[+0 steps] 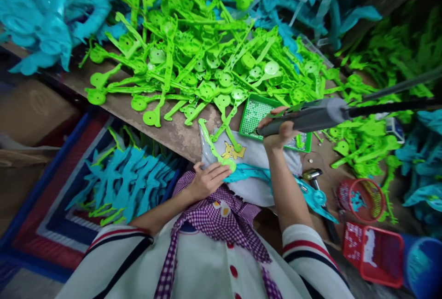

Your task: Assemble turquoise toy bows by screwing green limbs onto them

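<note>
My left hand [207,180] is closed on the round end of a bright green plastic arm [209,142], its fingertips pressed over the disc. That disc lies against one end of a long turquoise plastic piece [250,172], which stretches right across a grey cloth [257,191] with a yellow cartoon print. In my right hand [275,139] is a grey corded electric screwdriver [312,116], gripped around its body. Its tip points left, above a green perforated basket [246,117]. My right forearm covers part of the turquoise piece.
A large heap of green arms [193,55] covers the table's back. Turquoise parts [44,18] pile up at the far left. A blue-rimmed crate [51,165] holds turquoise-and-green pieces. A hammer [312,175], a round red basket [361,200] and a red tray [383,255] are at right.
</note>
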A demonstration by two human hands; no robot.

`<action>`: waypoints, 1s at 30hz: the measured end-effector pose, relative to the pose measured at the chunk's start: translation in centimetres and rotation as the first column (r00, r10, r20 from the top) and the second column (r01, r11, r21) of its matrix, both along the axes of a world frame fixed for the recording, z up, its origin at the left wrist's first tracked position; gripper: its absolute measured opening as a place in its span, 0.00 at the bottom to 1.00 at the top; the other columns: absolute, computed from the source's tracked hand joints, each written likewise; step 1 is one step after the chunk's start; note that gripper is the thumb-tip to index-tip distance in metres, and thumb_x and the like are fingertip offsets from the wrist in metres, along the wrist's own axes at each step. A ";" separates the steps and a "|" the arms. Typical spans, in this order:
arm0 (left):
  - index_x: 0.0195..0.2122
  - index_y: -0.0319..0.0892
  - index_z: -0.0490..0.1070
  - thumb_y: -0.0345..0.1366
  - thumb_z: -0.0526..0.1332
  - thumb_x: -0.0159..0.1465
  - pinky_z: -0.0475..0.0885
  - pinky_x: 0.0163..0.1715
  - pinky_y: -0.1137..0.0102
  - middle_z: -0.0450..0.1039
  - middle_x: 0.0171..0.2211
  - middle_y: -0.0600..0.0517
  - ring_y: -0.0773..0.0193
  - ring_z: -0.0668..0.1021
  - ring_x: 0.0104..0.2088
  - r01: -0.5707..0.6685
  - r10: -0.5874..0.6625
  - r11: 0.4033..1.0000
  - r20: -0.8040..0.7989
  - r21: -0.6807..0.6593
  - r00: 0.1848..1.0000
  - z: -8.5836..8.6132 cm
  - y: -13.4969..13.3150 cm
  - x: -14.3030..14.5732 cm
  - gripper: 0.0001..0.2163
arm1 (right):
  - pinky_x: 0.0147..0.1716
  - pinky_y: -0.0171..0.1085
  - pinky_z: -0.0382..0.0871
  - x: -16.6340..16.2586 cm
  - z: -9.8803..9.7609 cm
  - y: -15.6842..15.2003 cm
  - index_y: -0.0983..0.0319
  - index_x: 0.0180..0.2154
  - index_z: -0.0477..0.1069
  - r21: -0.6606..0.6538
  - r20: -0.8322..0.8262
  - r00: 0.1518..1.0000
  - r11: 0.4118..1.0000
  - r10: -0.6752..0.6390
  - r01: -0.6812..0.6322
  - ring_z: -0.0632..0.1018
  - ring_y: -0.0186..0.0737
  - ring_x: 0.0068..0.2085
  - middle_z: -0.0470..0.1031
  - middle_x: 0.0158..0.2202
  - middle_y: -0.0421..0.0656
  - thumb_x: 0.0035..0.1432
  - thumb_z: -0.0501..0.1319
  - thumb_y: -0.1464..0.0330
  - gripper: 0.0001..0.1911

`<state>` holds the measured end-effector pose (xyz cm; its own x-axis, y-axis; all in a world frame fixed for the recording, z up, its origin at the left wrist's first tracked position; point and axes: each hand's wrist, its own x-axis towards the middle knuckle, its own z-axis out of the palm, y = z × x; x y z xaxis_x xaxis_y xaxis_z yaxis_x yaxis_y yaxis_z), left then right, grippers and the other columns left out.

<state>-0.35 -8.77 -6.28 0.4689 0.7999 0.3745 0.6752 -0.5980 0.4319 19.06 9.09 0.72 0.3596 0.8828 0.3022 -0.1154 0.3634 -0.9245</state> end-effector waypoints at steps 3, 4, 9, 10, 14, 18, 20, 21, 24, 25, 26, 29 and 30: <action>0.60 0.54 0.72 0.34 0.59 0.71 0.57 0.57 0.55 0.81 0.51 0.53 0.58 0.80 0.51 -0.032 0.032 0.999 0.009 0.002 0.999 -0.1 -0.1 0.1 0.17 | 0.12 0.35 0.58 0.1 -0.4 0.1 0.56 0.30 0.65 -0.016 0.003 1.000 1.000 -0.018 0.018 0.67 0.32 0.14 0.61 0.19 0.32 0.42 0.63 0.35 0.32; 0.60 0.53 0.72 0.34 0.59 0.71 0.57 0.56 0.55 0.81 0.52 0.53 0.57 0.80 0.51 -0.034 0.034 0.999 0.013 0.006 0.999 0.0 -0.1 0.1 0.17 | 0.12 0.35 0.58 0.1 -0.5 0.1 0.56 0.30 0.65 -0.013 -0.006 1.000 1.000 -0.018 0.018 0.67 0.32 0.14 0.61 0.19 0.32 0.42 0.64 0.36 0.31; 0.62 0.53 0.70 0.33 0.59 0.70 0.57 0.56 0.55 0.81 0.52 0.53 0.57 0.79 0.51 -0.025 0.024 0.999 0.027 0.023 0.999 0.4 0.0 0.4 0.19 | 0.14 0.35 0.61 0.1 -0.8 0.0 0.56 0.30 0.66 -0.003 -0.002 1.000 1.000 0.029 -0.029 0.68 0.34 0.14 0.61 0.17 0.31 0.45 0.63 0.37 0.30; 0.62 0.53 0.70 0.33 0.60 0.70 0.56 0.57 0.55 0.81 0.51 0.53 0.57 0.79 0.51 -0.030 0.029 0.999 0.032 0.032 0.999 0.4 0.0 0.4 0.20 | 0.14 0.35 0.61 0.1 -0.9 0.0 0.56 0.30 0.65 -0.009 0.007 0.999 0.999 0.032 -0.032 0.68 0.34 0.14 0.61 0.16 0.31 0.45 0.63 0.36 0.30; 0.62 0.52 0.70 0.31 0.60 0.70 0.55 0.57 0.55 0.81 0.51 0.53 0.58 0.80 0.50 -0.052 0.050 0.997 0.035 0.051 0.998 0.3 -0.2 0.5 0.20 | 0.13 0.35 0.58 0.2 -0.9 0.0 0.55 0.31 0.65 -0.035 0.026 1.000 0.999 0.005 -0.004 0.68 0.34 0.14 0.59 0.17 0.31 0.43 0.62 0.34 0.32; 0.62 0.54 0.70 0.31 0.59 0.70 0.55 0.59 0.55 0.81 0.51 0.53 0.58 0.80 0.51 -0.056 0.055 0.998 0.012 0.033 0.998 0.2 -0.4 0.5 0.20 | 0.14 0.34 0.56 0.2 -0.1 0.0 0.55 0.33 0.66 -0.019 0.024 0.999 0.999 -0.027 0.028 0.67 0.33 0.15 0.58 0.19 0.31 0.43 0.59 0.33 0.34; 0.61 0.53 0.71 0.31 0.59 0.70 0.54 0.60 0.54 0.81 0.51 0.53 0.58 0.80 0.50 -0.066 0.065 0.996 0.018 0.054 0.998 0.1 -0.4 0.6 0.19 | 0.14 0.34 0.55 0.2 0.4 0.0 0.55 0.33 0.65 0.007 0.010 1.000 1.000 -0.022 0.022 0.66 0.32 0.15 0.58 0.19 0.31 0.44 0.59 0.33 0.33; 0.61 0.53 0.71 0.31 0.59 0.70 0.54 0.60 0.54 0.81 0.51 0.53 0.58 0.80 0.50 -0.071 0.070 0.996 0.021 0.060 0.997 0.1 -0.4 0.6 0.19 | 0.14 0.34 0.55 0.2 0.6 0.0 0.55 0.33 0.65 0.016 0.006 1.000 1.000 -0.025 0.025 0.66 0.32 0.15 0.57 0.19 0.31 0.45 0.59 0.33 0.33; 0.61 0.53 0.72 0.32 0.58 0.71 0.56 0.59 0.53 0.81 0.51 0.52 0.57 0.80 0.51 -0.073 0.073 0.997 0.013 0.030 0.997 0.0 -0.3 0.7 0.18 | 0.13 0.35 0.54 0.0 1.2 -0.1 0.55 0.32 0.65 0.006 0.014 0.999 0.999 -0.045 0.045 0.65 0.33 0.14 0.58 0.18 0.32 0.44 0.59 0.33 0.32; 0.60 0.53 0.72 0.33 0.58 0.71 0.56 0.59 0.53 0.81 0.51 0.52 0.56 0.79 0.51 -0.067 0.067 0.998 0.008 0.013 0.998 0.1 -0.3 0.6 0.18 | 0.13 0.35 0.54 0.0 1.4 -0.1 0.55 0.31 0.65 0.005 0.014 0.998 0.999 -0.053 0.053 0.64 0.33 0.13 0.58 0.17 0.32 0.44 0.60 0.33 0.32; 0.60 0.53 0.72 0.34 0.59 0.71 0.56 0.59 0.53 0.81 0.51 0.51 0.55 0.79 0.51 -0.058 0.058 0.998 0.008 0.000 0.998 0.3 -0.3 0.5 0.17 | 0.12 0.35 0.53 0.0 1.7 -0.2 0.55 0.31 0.65 0.006 0.015 0.998 0.998 -0.058 0.058 0.63 0.33 0.13 0.58 0.17 0.32 0.44 0.59 0.33 0.32; 0.58 0.51 0.74 0.47 0.62 0.69 0.57 0.58 0.52 0.81 0.51 0.49 0.53 0.78 0.53 -0.037 0.037 0.999 0.043 -0.012 0.998 1.4 -0.3 0.1 0.18 | 0.12 0.36 0.52 -0.1 2.7 -0.8 0.54 0.30 0.64 0.035 0.027 0.998 0.997 -0.064 0.063 0.63 0.34 0.13 0.57 0.17 0.32 0.45 0.57 0.32 0.32; 0.57 0.51 0.75 0.52 0.63 0.67 0.57 0.58 0.52 0.80 0.51 0.48 0.52 0.78 0.53 -0.049 0.049 0.999 0.065 0.003 0.997 2.0 -0.1 -0.1 0.21 | 0.12 0.37 0.52 -0.1 3.2 -1.1 0.53 0.30 0.65 0.045 0.033 0.998 0.997 -0.057 0.055 0.63 0.34 0.13 0.57 0.17 0.33 0.46 0.57 0.32 0.32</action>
<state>-0.43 -8.84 -4.31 0.4037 0.8195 0.4068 0.6748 -0.5670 0.4725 18.91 7.97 3.92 0.3970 0.8471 0.3534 -0.0627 0.4091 -0.9103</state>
